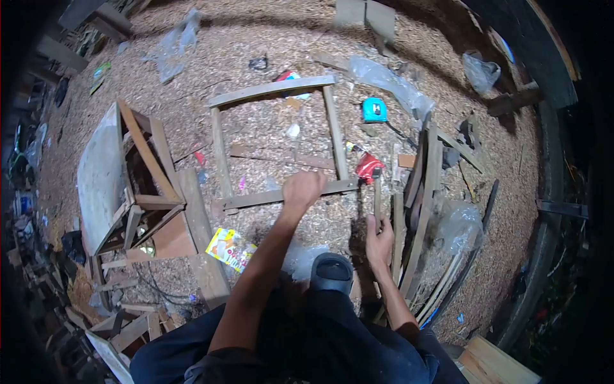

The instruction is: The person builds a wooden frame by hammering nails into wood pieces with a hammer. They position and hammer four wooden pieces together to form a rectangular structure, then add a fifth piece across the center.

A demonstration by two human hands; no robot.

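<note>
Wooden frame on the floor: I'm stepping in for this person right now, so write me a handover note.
Left hand: curled on the near rail of the wooden frame.
Right hand: grips a hammer, head up beside the near right corner.
Frame lies flat on shavings; tape measure beyond it, slats to its right.
Done: four rails set in a rectangle.
Left: likely fastening that corner; joints too small to judge.

text: none legible | yellow packet below-left of wooden frame: print too small to read
</note>
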